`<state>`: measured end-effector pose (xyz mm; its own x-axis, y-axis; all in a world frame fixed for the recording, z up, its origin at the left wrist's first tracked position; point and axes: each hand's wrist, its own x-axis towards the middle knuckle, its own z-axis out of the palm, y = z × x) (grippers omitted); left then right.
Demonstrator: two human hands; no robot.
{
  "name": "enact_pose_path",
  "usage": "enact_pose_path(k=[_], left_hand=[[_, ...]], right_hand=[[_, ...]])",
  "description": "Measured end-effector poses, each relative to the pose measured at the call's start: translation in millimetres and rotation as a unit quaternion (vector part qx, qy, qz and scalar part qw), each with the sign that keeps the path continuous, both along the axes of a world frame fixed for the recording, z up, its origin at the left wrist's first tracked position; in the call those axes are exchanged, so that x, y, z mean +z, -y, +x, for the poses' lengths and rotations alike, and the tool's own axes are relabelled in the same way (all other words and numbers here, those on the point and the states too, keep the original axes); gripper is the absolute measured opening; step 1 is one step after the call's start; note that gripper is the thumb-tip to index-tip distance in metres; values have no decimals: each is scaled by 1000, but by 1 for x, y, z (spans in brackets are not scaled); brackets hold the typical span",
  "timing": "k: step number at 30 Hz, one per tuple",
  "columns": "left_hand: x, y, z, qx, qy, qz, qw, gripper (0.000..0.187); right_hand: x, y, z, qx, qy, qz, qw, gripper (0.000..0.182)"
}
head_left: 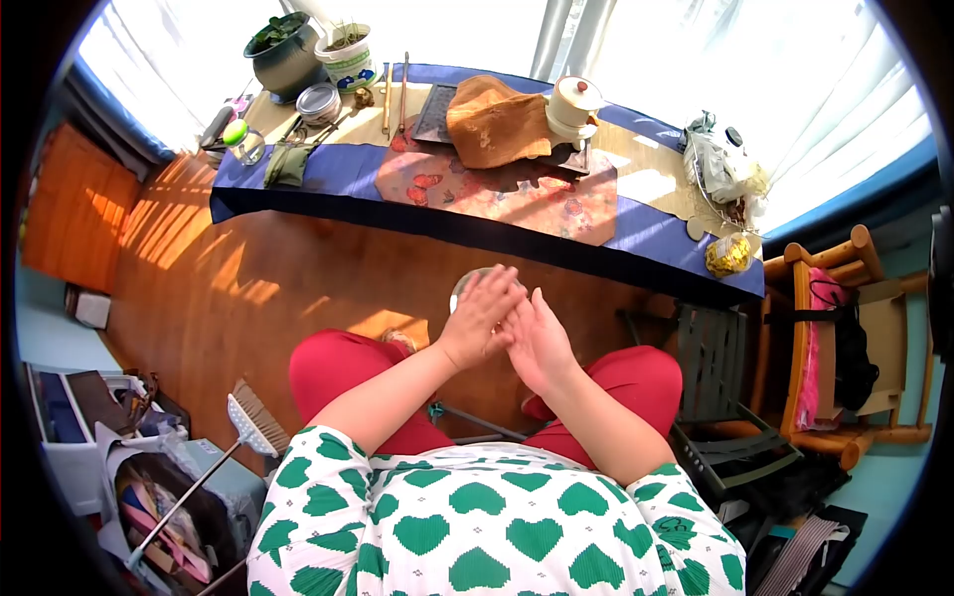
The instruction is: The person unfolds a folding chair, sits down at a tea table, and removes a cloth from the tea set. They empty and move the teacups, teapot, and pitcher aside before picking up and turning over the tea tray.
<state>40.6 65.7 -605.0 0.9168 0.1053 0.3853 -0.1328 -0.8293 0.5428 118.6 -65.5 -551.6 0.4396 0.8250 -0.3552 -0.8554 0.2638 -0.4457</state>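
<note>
In front of my lap, my left hand point(479, 320) and my right hand point(539, 343) meet, the fingers of one lying against the other. Both have their fingers stretched out, and no object shows in either. Whether something small lies between the touching palms, I cannot see. Just beyond the left hand, a round pale-rimmed thing point(458, 291), perhaps a bowl, is mostly hidden behind the fingers.
A long table point(328, 184) with a blue cloth runs ahead, bearing a brown cloth point(492, 124), a lidded white pot point(574, 102) and potted plants point(283, 58). A broom point(255, 422) leans at left. Folding chair point(711, 353) and wooden chair point(795, 368) stand at right.
</note>
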Motion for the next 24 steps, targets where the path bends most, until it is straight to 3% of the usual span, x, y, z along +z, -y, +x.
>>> enact_pose_path(k=[1,2,3,4,5,6,7,8,9,11,12,13,15,17,19,22,23,24], left_hand=[[-9,-3,-1,98,-117,-44,987,72],[-46,-14,-1,128,-250,-137,950,73],[-75,-22,0,155,-377,-228,884,74],[-46,-5,7,248,-287,-644,665,74],[-32,-2,9,199,-261,-739,588,74],[-21,-3,12,147,-232,-822,500,73],[-5,-5,17,90,-197,-889,404,72],[39,-3,27,195,-204,-863,419,69],[57,-15,31,183,-190,-853,451,64],[75,-50,34,161,-159,-829,511,56],[74,-67,37,122,-67,-830,539,48],[73,-84,39,83,25,-822,563,41],[48,-115,37,216,53,-668,710,28],[25,-126,43,336,21,-619,710,25],[26,-127,49,249,34,-710,658,23],[26,-139,54,299,5,-652,697,19],[27,-145,53,318,4,-637,702,19],[28,-148,52,324,24,-660,678,18]], right_hand=[[16,5,2,4,47,9,999,61],[32,10,2,8,92,17,996,60],[40,13,1,14,137,24,990,60],[40,10,-6,9,260,-26,965,60],[7,5,-8,8,451,-64,890,59],[-11,-2,-8,32,637,-104,763,57],[-28,-9,-5,53,790,-136,595,56],[-52,-10,-4,-3,817,-138,559,55],[-58,-13,3,5,813,-193,549,53],[-64,-24,30,103,744,-312,582,42],[-78,-27,50,-2,859,-262,440,30],[-57,-35,66,1,872,-252,420,26],[-26,-61,88,-77,878,-265,392,29],[-7,-94,116,-153,889,-276,333,32],[-2,-125,139,-170,884,-308,307,35],[-14,-157,167,-189,891,-324,256,37],[-22,-164,177,-194,893,-314,258,29],[-19,-169,179,-202,890,-309,268,25]])
